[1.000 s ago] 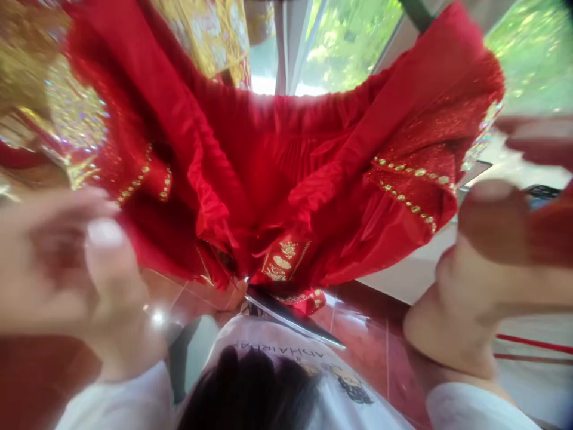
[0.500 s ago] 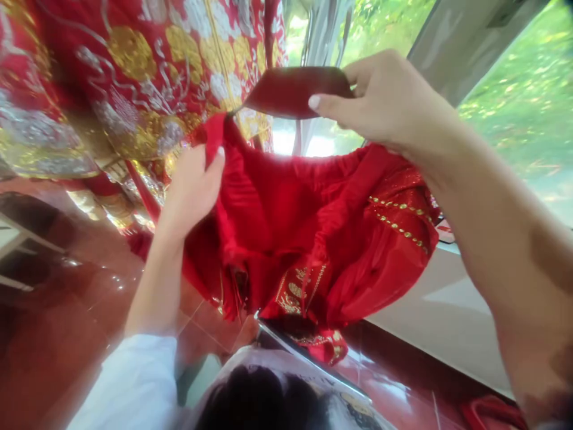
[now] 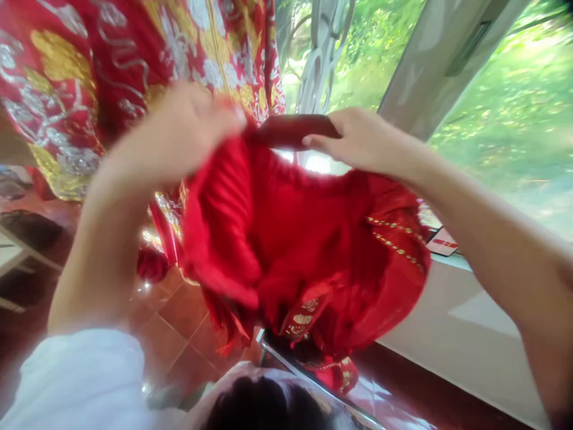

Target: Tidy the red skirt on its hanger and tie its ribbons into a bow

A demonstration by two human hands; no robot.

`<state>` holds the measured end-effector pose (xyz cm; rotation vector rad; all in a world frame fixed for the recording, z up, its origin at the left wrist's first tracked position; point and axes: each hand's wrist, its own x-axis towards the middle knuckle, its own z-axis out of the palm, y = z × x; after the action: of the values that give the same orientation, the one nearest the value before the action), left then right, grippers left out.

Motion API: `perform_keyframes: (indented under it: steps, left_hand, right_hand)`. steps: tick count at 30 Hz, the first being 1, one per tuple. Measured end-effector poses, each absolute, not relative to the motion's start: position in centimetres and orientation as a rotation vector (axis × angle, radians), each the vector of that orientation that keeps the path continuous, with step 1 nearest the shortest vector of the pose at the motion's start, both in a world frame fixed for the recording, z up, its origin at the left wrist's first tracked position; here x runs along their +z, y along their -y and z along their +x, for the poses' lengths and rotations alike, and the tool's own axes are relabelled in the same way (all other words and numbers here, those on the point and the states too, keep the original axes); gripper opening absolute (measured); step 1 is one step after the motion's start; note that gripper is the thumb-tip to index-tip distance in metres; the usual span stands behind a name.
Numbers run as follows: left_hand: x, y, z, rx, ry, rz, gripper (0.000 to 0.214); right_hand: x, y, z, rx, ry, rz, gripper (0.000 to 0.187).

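My right hand [image 3: 360, 140] grips end of dark red band [image 3: 290, 130]; left hand [image 3: 190, 134], blurred, at upper edge of red garment [image 3: 304, 239], can't tell its grip. Garment hangs below both; lower left, open gap above tiled floor [image 3: 174, 325].

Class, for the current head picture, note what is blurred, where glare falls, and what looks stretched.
Head view: the left hand is smeared, the right hand sharper; head view: white glare shows just above the red garment, with small highlights on the tiled floor; head view: greenery outside is bright and soft; head view: the right forearm looks stretched toward the edge, perhaps lens distortion.
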<state>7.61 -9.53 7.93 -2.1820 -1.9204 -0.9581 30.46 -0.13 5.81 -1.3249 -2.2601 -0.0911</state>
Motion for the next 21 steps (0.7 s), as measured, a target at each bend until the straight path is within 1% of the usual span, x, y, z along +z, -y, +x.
perform_keyframes:
  steps: [2, 3, 4, 6, 9, 10, 11, 14, 16, 19, 21]
  left_hand:
    - [6.2, 9.7, 8.8, -0.483, 1.925, -2.449, 0.051]
    - [5.6, 9.5, 9.4, -0.353, 1.865, -2.543, 0.051]
    - [5.3, 9.2, 10.1, -0.361, 1.765, -2.576, 0.048]
    - [5.5, 8.1, 11.7, -0.571, 1.519, -2.479, 0.039]
    - [6.9, 5.5, 14.5, -0.711, 1.149, -2.334, 0.024]
    - [7.2, 4.4, 15.5, -0.694, 1.066, -2.338, 0.021]
    - [7.4, 3.3, 16.3, -0.649, 1.019, -2.348, 0.020]
    - [6.9, 0.6, 17.9, -0.451, 1.030, -2.330, 0.030]
    - [6.3, -0.4, 18.2, -0.424, 1.033, -2.296, 0.034]
    - [5.8, -0.8, 18.1, -0.521, 1.041, -2.316, 0.031]
    - [5.8, -1.0, 18.2, -0.560, 1.064, -2.329, 0.029]
  right_hand:
    - [5.1, 0.6, 30.6, -0.183, 2.220, -1.292, 0.035]
    - [4.7, 1.1, 30.8, -0.242, 2.177, -1.308, 0.034]
    - [4.3, 1.8, 31.0, -0.307, 2.118, -1.348, 0.033]
    - [3.4, 3.6, 31.4, -0.437, 1.958, -1.478, 0.035]
    - [1.7, 5.5, 31.9, -0.546, 1.806, -1.705, 0.046]
    - [1.1, 5.8, 32.0, -0.565, 1.798, -1.770, 0.046]
    - [0.7, 5.8, 32.2, -0.583, 1.805, -1.820, 0.042]
    - [0.2, 4.7, 33.0, -0.611, 1.859, -1.880, 0.029]
    - [1.2, 3.6, 33.9, -0.590, 1.889, -1.849, 0.029]
    - [4.5, 2.5, 35.5, -0.538, 1.862, -1.731, 0.029]
    - [6.8, 2.7, 36.0, -0.557, 1.748, -1.667, 0.029]
